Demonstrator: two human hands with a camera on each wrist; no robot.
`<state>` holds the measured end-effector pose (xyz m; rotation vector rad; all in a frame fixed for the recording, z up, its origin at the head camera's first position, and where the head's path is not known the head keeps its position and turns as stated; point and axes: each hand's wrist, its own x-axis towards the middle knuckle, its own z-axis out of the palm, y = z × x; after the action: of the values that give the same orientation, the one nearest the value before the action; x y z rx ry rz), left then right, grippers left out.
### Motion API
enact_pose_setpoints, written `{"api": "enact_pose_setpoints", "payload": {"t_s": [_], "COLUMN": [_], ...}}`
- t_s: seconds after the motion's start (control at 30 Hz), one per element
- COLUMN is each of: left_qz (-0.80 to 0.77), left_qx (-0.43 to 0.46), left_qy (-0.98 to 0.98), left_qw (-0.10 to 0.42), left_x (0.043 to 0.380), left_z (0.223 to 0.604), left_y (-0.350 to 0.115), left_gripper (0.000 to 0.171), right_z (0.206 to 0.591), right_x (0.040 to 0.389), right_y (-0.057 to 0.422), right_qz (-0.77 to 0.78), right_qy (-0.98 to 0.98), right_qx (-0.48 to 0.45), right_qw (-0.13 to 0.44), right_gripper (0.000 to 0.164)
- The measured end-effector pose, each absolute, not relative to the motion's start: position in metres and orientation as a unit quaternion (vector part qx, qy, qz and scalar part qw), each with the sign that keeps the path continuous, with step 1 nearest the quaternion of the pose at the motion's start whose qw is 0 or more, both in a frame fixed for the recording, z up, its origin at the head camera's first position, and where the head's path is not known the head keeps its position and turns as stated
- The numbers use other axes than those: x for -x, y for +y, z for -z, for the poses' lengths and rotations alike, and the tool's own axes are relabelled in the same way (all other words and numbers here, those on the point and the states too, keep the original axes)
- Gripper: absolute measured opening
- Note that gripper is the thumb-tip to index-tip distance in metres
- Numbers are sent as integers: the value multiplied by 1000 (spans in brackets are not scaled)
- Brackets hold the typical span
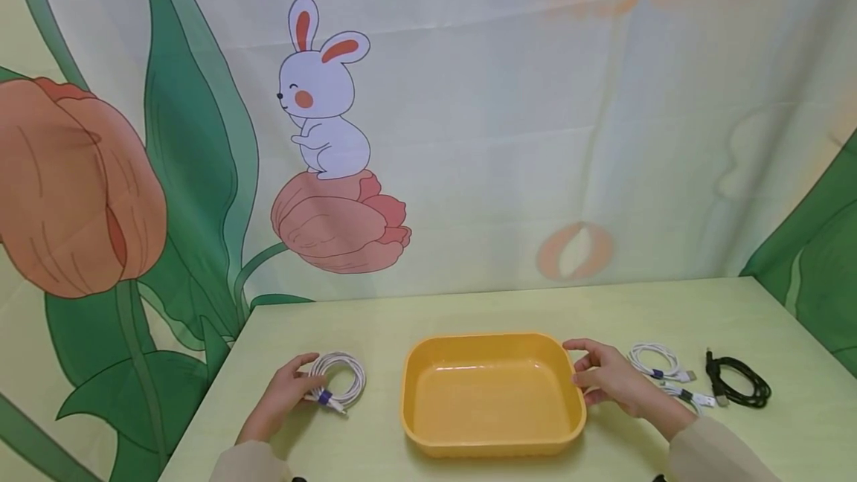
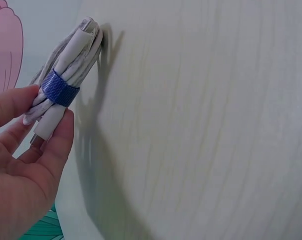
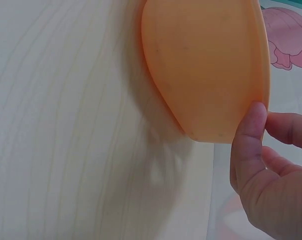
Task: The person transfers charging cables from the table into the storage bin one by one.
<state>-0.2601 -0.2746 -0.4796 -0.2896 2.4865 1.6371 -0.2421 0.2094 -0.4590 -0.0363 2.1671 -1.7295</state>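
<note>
My left hand (image 1: 283, 399) grips a white charging cable (image 1: 359, 378) wound in a round coil. A blue strap (image 2: 60, 88) binds the coil, and a white plug end shows below it in the left wrist view. The thumb and fingers pinch the bundle near that strap. To the right stands a yellow rectangular tray (image 1: 492, 407), with nothing inside it. My right hand (image 1: 619, 379) pinches its right rim near the far corner, the thumb lying against the outer wall in the right wrist view.
Right of the tray lie two white coiled cables, one farther back (image 1: 652, 348) and one nearer (image 1: 689, 397), partly behind the right forearm. A black coiled cable (image 1: 750, 399) lies beyond them. A printed curtain (image 1: 469, 169) hangs behind the pale table (image 1: 375, 311).
</note>
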Motion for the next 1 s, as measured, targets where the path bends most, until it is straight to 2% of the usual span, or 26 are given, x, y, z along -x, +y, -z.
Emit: {"api": "enact_pose_setpoints", "payload": {"t_s": [1.0], "left_qz": [-614], "left_qx": [122], "left_qy": [778], "left_qw": [59], "left_x": [260], "left_z": [479], "left_y": [-273], "left_gripper": [48], "right_z": [457], "right_x": [242], "right_y": [209], "right_qz": [611], "right_qy": [769], "right_qx": [6], "right_qw": [186], "right_gripper": [58]}}
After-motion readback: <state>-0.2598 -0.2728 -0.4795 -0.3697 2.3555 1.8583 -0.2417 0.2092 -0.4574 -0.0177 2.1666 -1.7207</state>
